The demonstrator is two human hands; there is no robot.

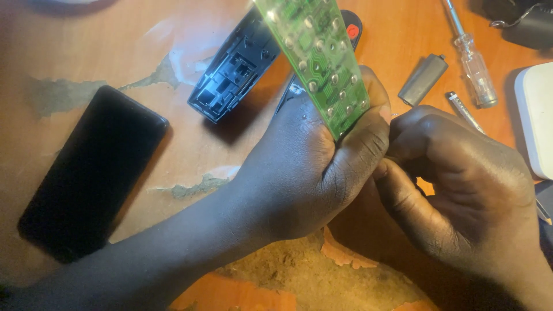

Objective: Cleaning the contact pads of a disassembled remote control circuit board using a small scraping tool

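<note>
My left hand (311, 167) grips the lower end of a green circuit board (317, 52), holding it tilted up above the table, its round contact pads facing me. My right hand (455, 178) is curled tight against the left thumb at the board's bottom edge; whatever its fingers pinch is hidden. Behind the board lies the black empty shell of a remote control (236, 72), open side up. The remote's front cover with a red button (350, 29) peeks out past the board.
A black phone (92, 173) lies face up at the left. A grey battery cover (422, 79), a clear-handled screwdriver (472, 57), a thin metal tool (464, 110) and a white box (538, 115) sit at the right. The orange tabletop (115, 40) is peeling.
</note>
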